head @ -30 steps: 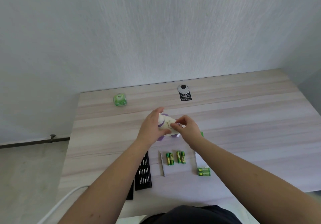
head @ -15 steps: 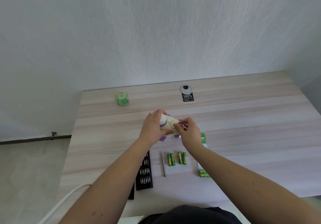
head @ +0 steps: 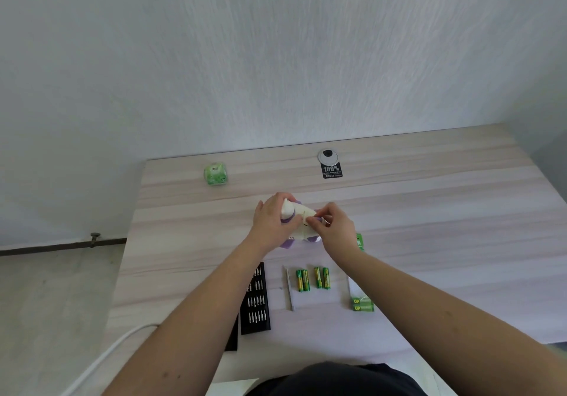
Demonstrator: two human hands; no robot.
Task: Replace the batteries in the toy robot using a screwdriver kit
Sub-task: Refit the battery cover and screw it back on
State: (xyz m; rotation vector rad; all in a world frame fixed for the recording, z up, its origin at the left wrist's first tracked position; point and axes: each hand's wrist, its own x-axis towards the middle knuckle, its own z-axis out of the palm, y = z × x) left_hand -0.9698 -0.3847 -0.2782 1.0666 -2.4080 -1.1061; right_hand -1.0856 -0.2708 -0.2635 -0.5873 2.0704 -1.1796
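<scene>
White toy [head: 302,216] gripped in my left hand [head: 271,220] | right hand [head: 333,229] shifts, now pinching its side | batteries [head: 313,279] below grip, unloaded | swap pending

"100%" on the black tag [head: 332,171] — "GP" on the green battery pack [head: 362,304] (smaller print unreadable)
</scene>
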